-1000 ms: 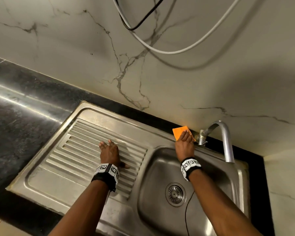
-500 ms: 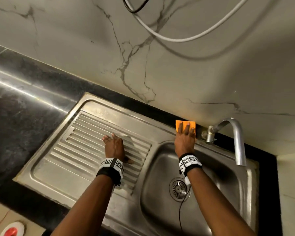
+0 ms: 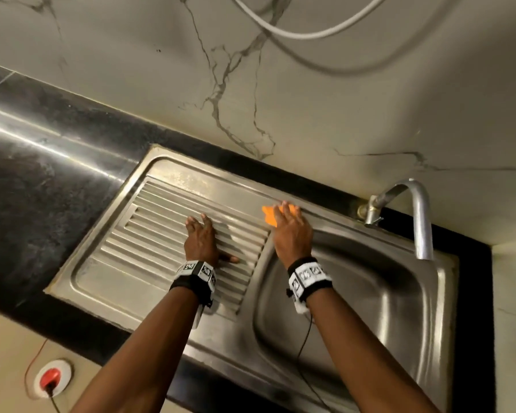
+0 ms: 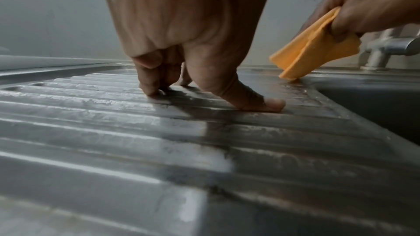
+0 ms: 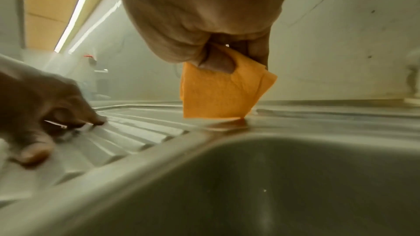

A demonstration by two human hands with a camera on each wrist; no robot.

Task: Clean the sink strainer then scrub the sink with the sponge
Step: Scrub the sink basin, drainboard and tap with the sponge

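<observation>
The right hand (image 3: pixel 291 231) pinches the orange sponge (image 5: pixel 223 94) between thumb and fingers, so it hangs folded with just one lower corner touching the steel ledge behind the basin (image 3: pixel 355 293), near the top corner of the drainboard (image 3: pixel 149 234). The left hand (image 3: pixel 200 241) is braced on the drainboard ridges, thumb and fingertips pressing down, holding nothing. The strainer is out of sight here (the right forearm probably covers the drain), so whether it is clean I cannot tell. This looks like the scrubbing stage, working the ledge. The risks: that pinch is light, and a sponge held by one edge will flop or fold under instead of scrubbing, or slip from the fingers and drop into the basin. The ledge in the left wrist view looks wet, though the blur makes that hard to judge, so the braced left hand could slide along the ridges if weight shifts onto it. The tap (image 3: pixel 411 210) stands close on the right, within knocking range of a wide stroke.
</observation>
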